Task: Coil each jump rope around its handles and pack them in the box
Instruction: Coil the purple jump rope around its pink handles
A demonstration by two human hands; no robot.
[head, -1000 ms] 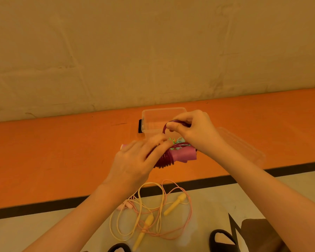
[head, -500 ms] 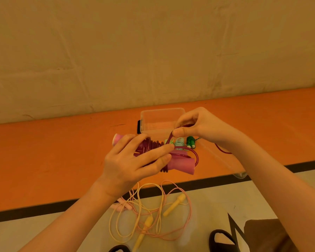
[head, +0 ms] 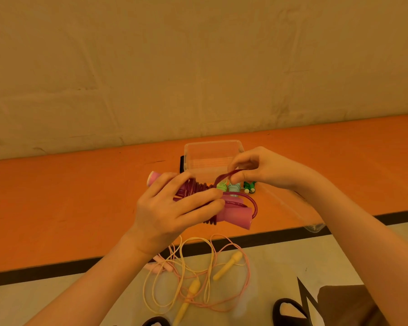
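Item one, a pink jump rope [head: 231, 214]: two pink handles lay side by side in the left hand [head: 174, 209], whose grip was wrapped round them and round the dark red cord already coiled about their middle. One handle end stuck out to the left of the fingers, the other to the lower right, with a loose loop of cord curving round that end. The right hand [head: 266, 171] pinched the free stretch of the same cord between thumb and forefinger, just above the coil, a narrow grip. Item two, a clear plastic box [head: 212, 149]: it stood open on the orange floor strip [head: 57, 208] near the wall, directly behind the hands. Small green and pale blue pieces [head: 233, 185] showed at its near edge; what they were could not be told. Item three, a clear lid [head: 313, 228]: it lay to the right of the box, partly hidden under the right forearm. Item four, a yellow jump rope [head: 226, 267] and a pale pink jump rope [head: 158, 267]: both lay loose and tangled together on the grey floor below the hands, across a black line.
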